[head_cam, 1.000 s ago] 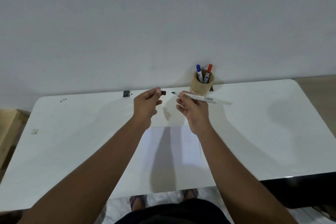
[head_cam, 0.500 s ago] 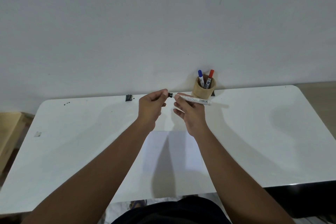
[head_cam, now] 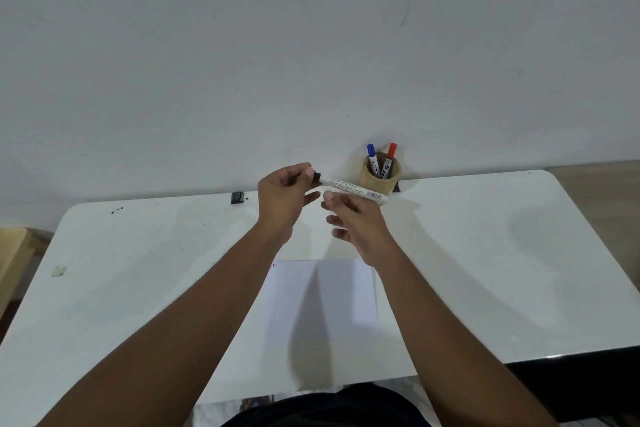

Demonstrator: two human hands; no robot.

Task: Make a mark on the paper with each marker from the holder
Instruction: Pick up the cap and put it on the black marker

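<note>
Our left hand [head_cam: 282,199] now pinches the black cap [head_cam: 316,177] seemingly back onto the marker [head_cam: 353,189]; our right hand [head_cam: 360,222] grips its barrel.

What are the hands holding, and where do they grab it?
A white marker: the left hand pinches its black cap, and the right hand holds the barrel's middle.

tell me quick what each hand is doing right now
Left hand: closed, pinching the black cap at the marker's end.
Right hand: holding the marker, fingers loose.
</note>
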